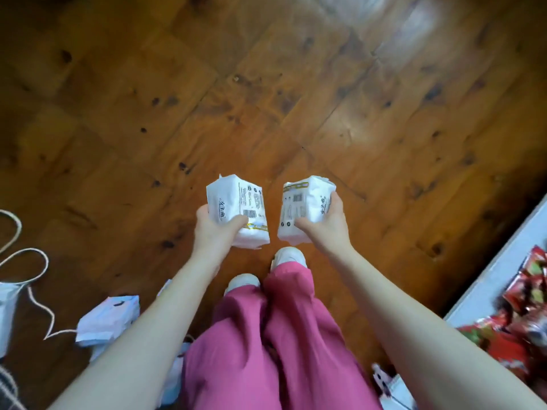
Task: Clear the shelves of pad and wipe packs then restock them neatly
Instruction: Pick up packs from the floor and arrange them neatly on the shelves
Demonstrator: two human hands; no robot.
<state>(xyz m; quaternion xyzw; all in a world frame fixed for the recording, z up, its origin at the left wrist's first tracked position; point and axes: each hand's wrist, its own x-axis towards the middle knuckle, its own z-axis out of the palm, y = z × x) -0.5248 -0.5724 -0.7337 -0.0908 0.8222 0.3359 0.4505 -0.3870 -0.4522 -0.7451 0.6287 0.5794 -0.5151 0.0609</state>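
- Pink trousers (266, 350) filling the bottom centre, white shoes (288, 255) poking out above them.
- Pale floor pack (109, 319) lying lower left, more pale packs beside it half hidden by the left forearm; can't tell how many.
- White bag (6, 306) with cord handles sitting at the left edge; contents not showing.
- Grey-white shelf edge (497, 270) cutting the lower right corner, red packets (527, 291) heaped inside it; no pad packs showing there.
- Left hand (217, 229) gripping the left pack (236, 202) from below, fingers wrapping its near end, thumb lying across the printed face.
- Right hand (325, 223) gripping the right pack (305, 202) the same way, mirrored.
- Both packs hanging in the air at centre frame, close side by side, not touching, long axes running up-frame away from the body.
- Key relation: hands reaching out level; the floor pile is lying lower left, nearer the left hand, the shelf edge lower right, nearer the right.
- Probably carrying, either clearing or restocking; the target shelf is out of frame.
- Wooden floor (266, 84) filling the rest, glare upper right.
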